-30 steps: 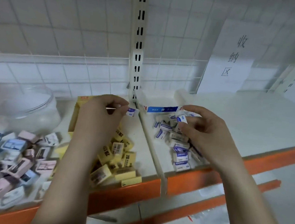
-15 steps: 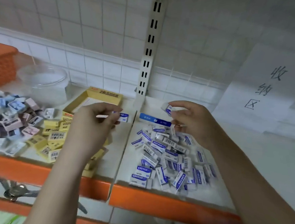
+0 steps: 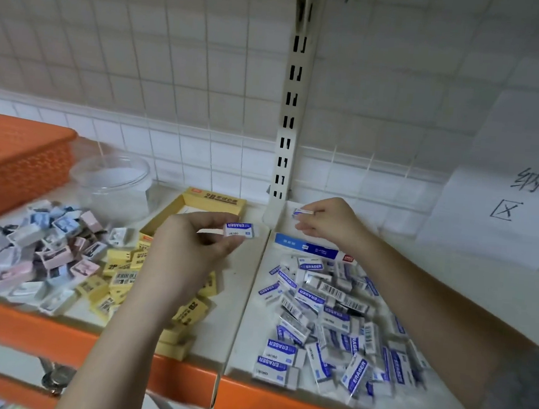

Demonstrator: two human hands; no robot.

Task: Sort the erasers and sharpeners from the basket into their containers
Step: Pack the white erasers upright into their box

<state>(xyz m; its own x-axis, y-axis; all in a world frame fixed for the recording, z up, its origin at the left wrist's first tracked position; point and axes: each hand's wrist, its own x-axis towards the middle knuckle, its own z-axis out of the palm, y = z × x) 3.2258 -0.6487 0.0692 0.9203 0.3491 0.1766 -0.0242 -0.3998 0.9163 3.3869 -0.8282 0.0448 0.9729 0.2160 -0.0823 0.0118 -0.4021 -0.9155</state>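
Fingers of each hand pinch a white eraser (image 3: 239,230) above the eraser pile (image 3: 333,320); orange basket (image 3: 14,165) sits far left.

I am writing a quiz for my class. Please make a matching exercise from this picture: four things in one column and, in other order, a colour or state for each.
Things:
1. basket
2. round tub
3. left hand
4. open 2B box

Colour or state:
a. yellow
b. pinches a blue and white eraser
c. orange
d. clear plastic

Pairs: 1-c, 2-d, 3-b, 4-a
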